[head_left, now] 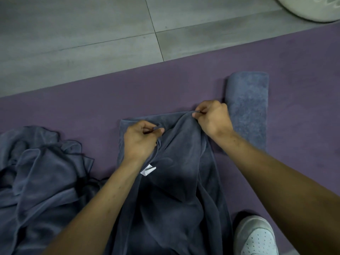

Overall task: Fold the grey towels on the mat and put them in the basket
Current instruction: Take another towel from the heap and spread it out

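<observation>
While both hands pinch its far hem, a grey towel (176, 173) is mid-fold on the purple mat (303, 67).

From the head view, the left hand (140, 139) and right hand (211, 118) each grip a bunched corner of the towel's edge between thumb and curled fingers, cloth lifted slightly, a white care label (147, 170) showing by the left wrist. I judge this the first fold; next the hem wants drawing taut and laying flat and square. A folded towel (247, 107) lies just beside the right hand, touching the mat, and a crumpled heap of towels (42, 173) waits at the left. Part of a pale basket (312, 8) shows at the top right corner, well apart. A white shoe (255, 236) sits near the towel's right side and could catch it.
</observation>
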{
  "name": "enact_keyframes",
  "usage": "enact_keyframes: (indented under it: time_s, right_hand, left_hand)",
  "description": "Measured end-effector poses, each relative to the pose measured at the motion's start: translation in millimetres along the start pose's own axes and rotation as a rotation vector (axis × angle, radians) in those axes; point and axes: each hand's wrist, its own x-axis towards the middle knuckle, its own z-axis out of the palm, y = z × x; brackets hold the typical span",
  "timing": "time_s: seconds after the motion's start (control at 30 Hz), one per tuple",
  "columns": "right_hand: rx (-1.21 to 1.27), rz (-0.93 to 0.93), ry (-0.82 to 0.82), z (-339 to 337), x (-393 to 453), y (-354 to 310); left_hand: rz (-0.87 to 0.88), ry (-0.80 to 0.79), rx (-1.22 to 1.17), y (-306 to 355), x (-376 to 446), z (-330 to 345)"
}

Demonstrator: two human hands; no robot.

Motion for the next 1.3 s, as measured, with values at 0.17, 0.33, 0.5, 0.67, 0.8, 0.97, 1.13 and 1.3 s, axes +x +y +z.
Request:
enact_keyframes:
  time_s: [0.17,0.33,0.5,0.67,0.8,0.97,1.13,1.3]
  right_hand:
    - [0.065,0.044,-0.099,-2,-5,0]
    - [0.043,0.056,-0.032,2,0,0]
    - [-0.026,0.083,0.025,5,0,-1]
    - [-0.226,0.156,-0.083,8,1,-13]
    - [-0.314,0.136,-0.182,10,0,-18]
    - [-0.463,0.032,-0.264,-18,-17,-40]
    - [-0.615,-0.115,-0.367,-74,-70,-89]
    - [-0.496,-0.109,-0.36,-149,-135,-152]
  left_hand:
    - [0.025,0.005,-0.006,-3,0,1]
    - [0.03,0.025,-0.008,-4,0,2]
    - [0.028,0.03,-0.006,-4,0,3]
    - [0.035,0.032,-0.009,-9,1,4]
    - [0.024,0.023,-0.008,-8,-5,0]
    - [-0.083,-0.014,0.095,3,-19,-21]
    - [-0.027,-0.061,0.494,48,-42,-83]
    - [-0.034,-0.009,0.373,134,-101,-142]
